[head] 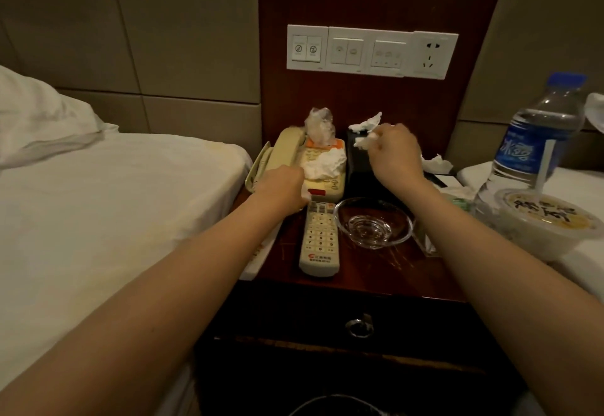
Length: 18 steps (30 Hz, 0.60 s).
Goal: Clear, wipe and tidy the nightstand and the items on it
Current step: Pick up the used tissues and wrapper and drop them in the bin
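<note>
1. Right grip (394,150): pinched on a crumpled tissue (362,143), centre frame, over the black tissue box (359,170).
2. Left grip (284,190): curled, apparently clamped on the edge of the tissue wad (323,163) lying on the telephone (287,150).
3. Risk: yanking the wad could topple the plastic wrap (318,126) or shift the handset.
4. Risk: forearms could sweep the glass ashtray (372,222) or remote (318,242) off.
5. Desk (369,271): centre frame, between the beds. Dark wood, scratched, cluttered.

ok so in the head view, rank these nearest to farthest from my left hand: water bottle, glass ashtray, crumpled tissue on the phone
1. crumpled tissue: on the phone, right against the left hand.
2. glass ashtray: on the nightstand, right of the remote.
3. water bottle: far right, by the lidded bowl.
</note>
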Tool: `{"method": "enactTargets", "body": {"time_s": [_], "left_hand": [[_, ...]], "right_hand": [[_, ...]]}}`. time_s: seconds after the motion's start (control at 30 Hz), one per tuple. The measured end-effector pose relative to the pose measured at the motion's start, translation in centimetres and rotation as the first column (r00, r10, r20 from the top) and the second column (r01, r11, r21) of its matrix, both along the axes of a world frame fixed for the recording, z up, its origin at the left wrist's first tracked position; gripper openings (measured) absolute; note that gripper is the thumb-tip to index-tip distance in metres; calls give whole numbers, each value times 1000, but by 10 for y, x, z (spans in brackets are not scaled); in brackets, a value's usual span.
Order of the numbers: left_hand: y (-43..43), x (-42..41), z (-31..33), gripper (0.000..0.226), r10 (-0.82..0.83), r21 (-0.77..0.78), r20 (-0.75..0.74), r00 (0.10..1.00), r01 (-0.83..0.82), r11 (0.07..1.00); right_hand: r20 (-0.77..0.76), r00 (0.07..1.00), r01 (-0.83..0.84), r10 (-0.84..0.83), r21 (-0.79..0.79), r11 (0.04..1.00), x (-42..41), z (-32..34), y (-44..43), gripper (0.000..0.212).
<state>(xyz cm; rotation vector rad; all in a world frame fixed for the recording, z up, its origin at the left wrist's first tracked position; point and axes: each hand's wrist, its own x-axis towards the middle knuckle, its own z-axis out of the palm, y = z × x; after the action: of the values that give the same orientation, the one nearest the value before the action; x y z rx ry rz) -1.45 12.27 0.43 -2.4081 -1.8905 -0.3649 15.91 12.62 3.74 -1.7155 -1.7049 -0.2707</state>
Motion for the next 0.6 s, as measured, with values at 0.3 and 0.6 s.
{"method": "enactTargets", "body": {"time_s": [0.3, 0.6], "left_hand": [[13, 19, 29, 27, -32, 144, 72, 997, 21, 989], [36, 56, 13, 19, -22, -6, 183, 983, 24, 1000]], "right_hand": [[-145, 938, 304, -314, -90, 949, 37, 23, -9, 38], [-197, 958, 132, -210, -348, 928, 55, -4, 4, 27]]}}
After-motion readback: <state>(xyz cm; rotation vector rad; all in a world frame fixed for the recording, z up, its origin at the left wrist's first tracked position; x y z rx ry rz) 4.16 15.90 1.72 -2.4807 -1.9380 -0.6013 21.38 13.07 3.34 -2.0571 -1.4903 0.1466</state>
